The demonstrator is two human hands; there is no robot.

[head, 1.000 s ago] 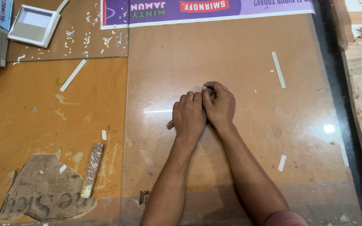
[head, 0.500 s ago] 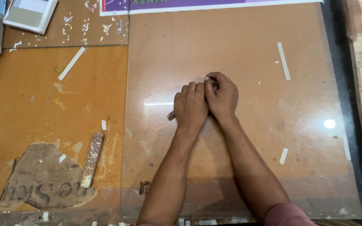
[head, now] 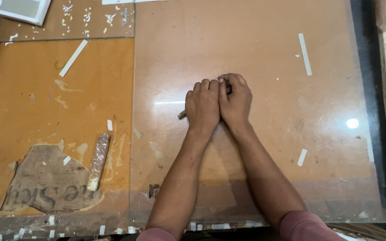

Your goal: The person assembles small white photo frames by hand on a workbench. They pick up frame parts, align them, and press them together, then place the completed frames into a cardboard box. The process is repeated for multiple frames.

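Both hands are parked side by side in the middle of the counter [head: 255, 53], on the glass sheet that covers it. The left hand [head: 203, 105] and right hand [head: 235, 100] are touching along the thumbs, fingers curled down and pressed together over a thin brown stick [head: 182, 114]. Only the stick's left end pokes out from under the left hand; the rest is hidden under the palms, so I can't say how long it is or exactly how the fingertips sit on it. Looks to me like it's being rolled or pressed flat against the glass.

If that's the step, my take: keep both palms low and the pressure even across the two hands, so the stick doesn't bow or skid out sideways. Glass is slick, so short controlled strokes beat long ones. Keeping the wrists straight like they are here seems right.

Other stuff around: a clear-wrapped roll [head: 98, 156] lying well off to the left next to a torn bit of newspaper [head: 45, 187], white paper strips [head: 304, 53] scattered about, and a white-framed panel [head: 23, 9] at the top left corner. None of it is close enough to get in the way.
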